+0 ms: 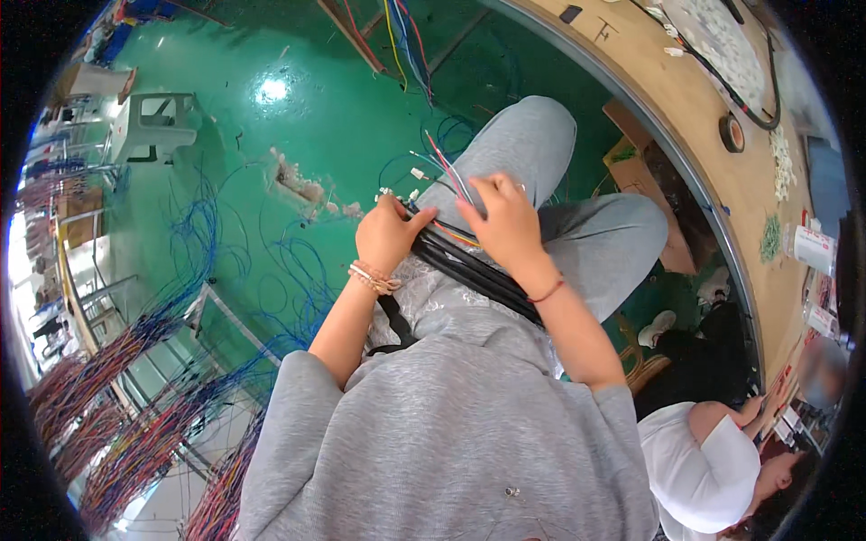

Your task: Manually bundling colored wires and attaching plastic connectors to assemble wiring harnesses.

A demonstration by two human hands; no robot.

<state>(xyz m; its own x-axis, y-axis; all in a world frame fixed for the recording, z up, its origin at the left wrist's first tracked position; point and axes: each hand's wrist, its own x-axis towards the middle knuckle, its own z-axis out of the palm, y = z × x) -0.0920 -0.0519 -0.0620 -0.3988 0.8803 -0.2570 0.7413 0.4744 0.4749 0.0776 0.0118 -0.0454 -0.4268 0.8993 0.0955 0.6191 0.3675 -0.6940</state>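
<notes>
A bundle of black sleeved cables [483, 281] lies across my lap, over clear plastic wrapping. My left hand [383, 236] is closed around its left end, with the thumb on top. Small white connectors [386, 193] stick out beyond those fingers, and another white connector [418, 173] hangs on a wire close by. To the right, my right hand [507, 224] has thumb and fingers curled about loose pink, white and grey wires [457, 178] whose tips point up and away. Yellow and orange wires [458, 234] run between the two hands. The fingers hide where the wires enter the bundle.
At the right curves a wooden table [622, 50] with a roll of black tape [732, 133] and a black cable [767, 117]. A co-worker in a white shirt [708, 469] sits at the lower right. Wire bundles [135, 424] hang at left, near a pale plastic stool [155, 126].
</notes>
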